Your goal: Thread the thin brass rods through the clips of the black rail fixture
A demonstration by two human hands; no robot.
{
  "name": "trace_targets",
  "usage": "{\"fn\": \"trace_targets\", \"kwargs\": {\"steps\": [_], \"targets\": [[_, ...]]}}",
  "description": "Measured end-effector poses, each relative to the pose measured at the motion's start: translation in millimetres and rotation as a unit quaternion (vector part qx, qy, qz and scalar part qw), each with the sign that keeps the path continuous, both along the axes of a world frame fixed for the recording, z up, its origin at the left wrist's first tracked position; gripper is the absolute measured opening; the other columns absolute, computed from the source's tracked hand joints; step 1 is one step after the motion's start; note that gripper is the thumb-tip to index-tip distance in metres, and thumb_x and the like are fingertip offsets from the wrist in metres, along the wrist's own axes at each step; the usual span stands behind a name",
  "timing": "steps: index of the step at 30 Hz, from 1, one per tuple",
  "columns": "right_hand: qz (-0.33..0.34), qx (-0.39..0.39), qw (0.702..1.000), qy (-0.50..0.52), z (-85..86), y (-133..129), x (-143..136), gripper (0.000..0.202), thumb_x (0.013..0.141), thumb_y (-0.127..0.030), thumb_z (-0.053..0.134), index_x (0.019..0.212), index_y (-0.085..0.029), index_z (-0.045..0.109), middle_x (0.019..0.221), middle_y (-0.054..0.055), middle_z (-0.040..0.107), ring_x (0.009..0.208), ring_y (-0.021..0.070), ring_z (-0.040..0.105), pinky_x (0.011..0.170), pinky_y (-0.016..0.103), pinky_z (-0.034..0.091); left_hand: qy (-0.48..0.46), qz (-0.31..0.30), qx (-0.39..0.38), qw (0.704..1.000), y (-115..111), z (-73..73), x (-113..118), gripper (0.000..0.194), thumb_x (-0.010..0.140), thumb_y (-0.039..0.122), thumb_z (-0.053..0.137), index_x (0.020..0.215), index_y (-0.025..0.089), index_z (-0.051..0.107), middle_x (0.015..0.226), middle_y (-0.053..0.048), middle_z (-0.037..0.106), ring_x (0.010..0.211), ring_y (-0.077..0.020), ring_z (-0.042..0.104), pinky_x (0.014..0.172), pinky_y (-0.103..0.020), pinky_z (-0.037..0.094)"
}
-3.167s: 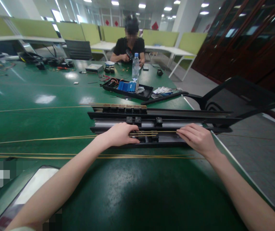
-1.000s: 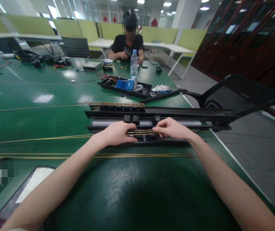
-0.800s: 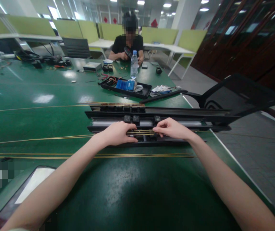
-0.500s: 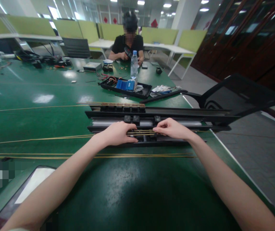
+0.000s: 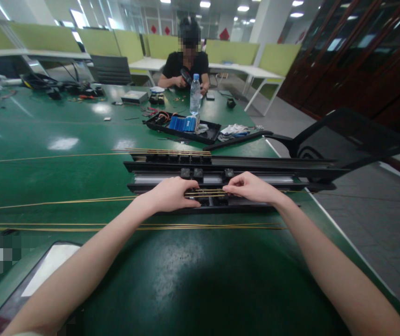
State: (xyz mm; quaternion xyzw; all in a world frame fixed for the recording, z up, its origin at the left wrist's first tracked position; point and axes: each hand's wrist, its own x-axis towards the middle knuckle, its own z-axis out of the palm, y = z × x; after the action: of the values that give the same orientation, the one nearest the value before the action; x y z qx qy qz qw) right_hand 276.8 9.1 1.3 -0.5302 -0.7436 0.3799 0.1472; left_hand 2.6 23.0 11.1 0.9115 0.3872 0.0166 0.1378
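In the head view, my left hand (image 5: 170, 193) spans a black block (image 5: 205, 200) in the nearest black rail (image 5: 217, 209), thumb on the near side and fingers curled over the far side. Several thin brass-coloured rods (image 5: 207, 192) run lengthwise over the rail between my hands. With thumb and index finger pinched, my right hand (image 5: 247, 186) holds a rod at the right; its fingertips cover the exact grip. More black blocks (image 5: 198, 174) sit on the rail behind, which has a pale strip inside.
More rods (image 5: 200, 227) lie nearer me on the green table (image 5: 186, 270). Behind the rails are a black tray (image 5: 203, 136) with blue items, a water bottle (image 5: 195, 95) and a cloth (image 5: 235, 131). A co-worker (image 5: 186, 63) sits opposite; a mesh chair (image 5: 354, 140) stands at right.
Almost nothing differs. Both hands stay in the same places on the rail and rods.
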Motion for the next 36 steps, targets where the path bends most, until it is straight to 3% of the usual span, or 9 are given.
{"fn": "trace_targets", "kwargs": {"steps": [36], "targets": [[0.004, -0.010, 1.000, -0.007, 0.2, 0.6, -0.3, 0.055, 0.080, -0.065, 0.054, 0.074, -0.012, 0.071, 0.057, -0.001, 0.047, 0.054, 0.0095, 0.033, 0.052, 0.026, 0.023, -0.005, -0.007, 0.014, 1.000, 0.4, -1.0, -3.7, 0.053, 0.079, 0.066, 0.054, 0.113, 0.027, 0.064, 0.093, -0.005, 0.073, 0.081, -0.0240, 0.067, 0.066, -0.030, 0.046]]}}
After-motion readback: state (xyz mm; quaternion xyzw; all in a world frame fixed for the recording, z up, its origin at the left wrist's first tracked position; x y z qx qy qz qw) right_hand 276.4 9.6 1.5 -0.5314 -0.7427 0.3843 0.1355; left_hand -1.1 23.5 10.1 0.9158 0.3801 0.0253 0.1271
